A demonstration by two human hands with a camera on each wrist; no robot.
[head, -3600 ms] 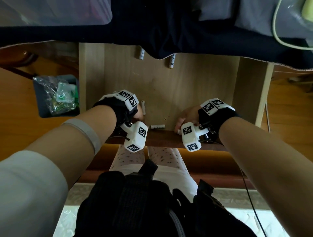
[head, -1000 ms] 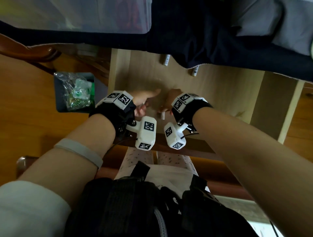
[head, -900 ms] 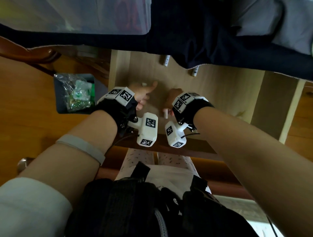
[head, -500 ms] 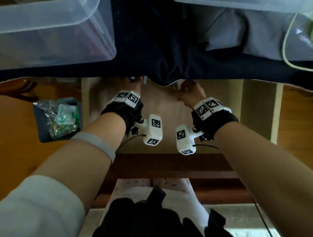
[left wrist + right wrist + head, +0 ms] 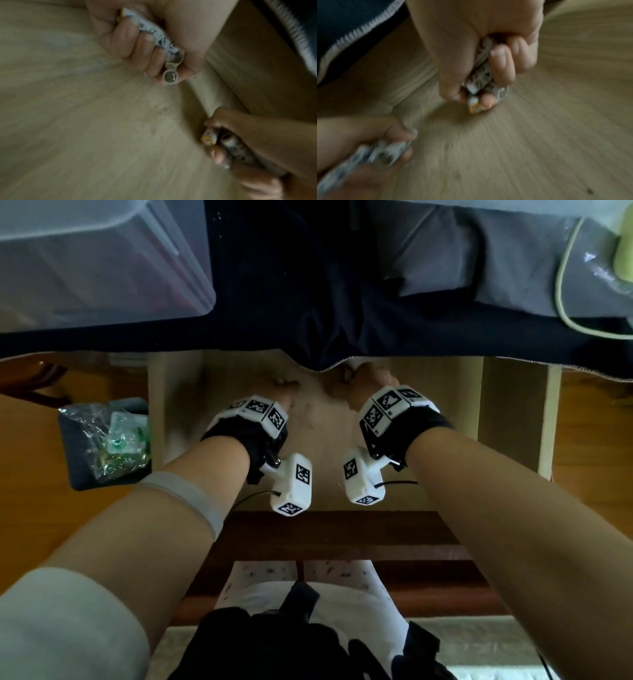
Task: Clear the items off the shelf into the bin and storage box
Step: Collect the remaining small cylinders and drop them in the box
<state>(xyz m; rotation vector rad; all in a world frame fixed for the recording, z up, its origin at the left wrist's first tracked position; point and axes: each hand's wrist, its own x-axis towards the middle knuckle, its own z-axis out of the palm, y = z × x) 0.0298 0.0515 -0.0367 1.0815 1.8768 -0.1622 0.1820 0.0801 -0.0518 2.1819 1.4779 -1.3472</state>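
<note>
Both hands are over the back of the light wooden shelf (image 5: 322, 467), each gripping white batteries. My left hand (image 5: 286, 395) curls round a bundle of white printed batteries (image 5: 164, 44), their metal ends showing below the fingers. My right hand (image 5: 368, 380) is fisted round more batteries (image 5: 481, 79), one with a yellow end (image 5: 473, 108). In the left wrist view the right hand (image 5: 240, 142) shows at the lower right, against the shelf's back corner. The grey bin (image 5: 78, 460) stands on the floor to the left. A clear storage box (image 5: 102, 258) sits at the upper left.
A dark blue cloth (image 5: 308, 302) with a white hem hangs over the shelf's back edge, close above both hands. The bin holds crumpled clear wrapping with green bits (image 5: 116, 440). A pale cable (image 5: 568, 313) runs at the upper right. Dark wooden rails (image 5: 335, 529) cross below the shelf.
Both hands reached from the shelf's front to its back, under the cloth's hem, and picked up the batteries lying there. Now they have pulled back slightly, fists closed round them.
</note>
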